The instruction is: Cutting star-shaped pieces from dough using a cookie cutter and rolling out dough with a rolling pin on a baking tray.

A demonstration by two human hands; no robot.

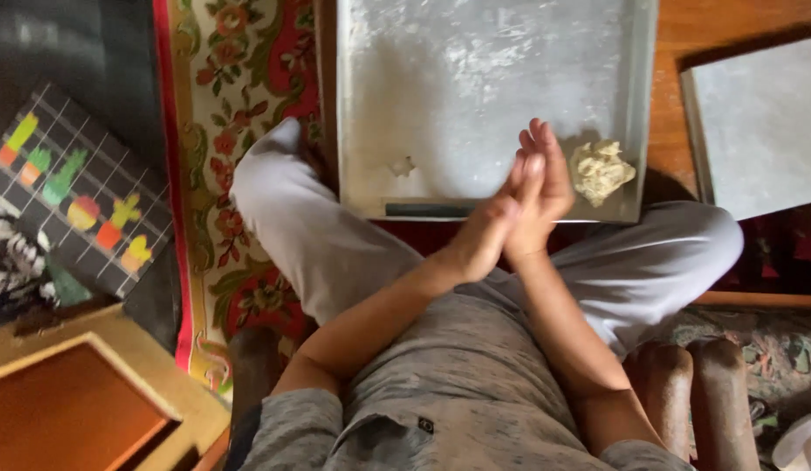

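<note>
Grey sleeves led to the left hand [482,237] and right hand [538,187], pressed flat together, palm to palm; whether dough was between them, I cannot tell. One dough lump [601,171] lay unshaped in the floured tray [639,105], just beside the hands.

Floral rug [239,78], cactus-print cushion [74,201], second grey tray [763,131], wooden frame [82,401].

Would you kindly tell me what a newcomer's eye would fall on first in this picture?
First the two hands, left hand and right hand, pressed palm to palm at the centre, above the lap. Just beyond them lies a floured metal tray, with a pale dough lump in its near right corner. A red floral rug runs along the tray's left.
</note>
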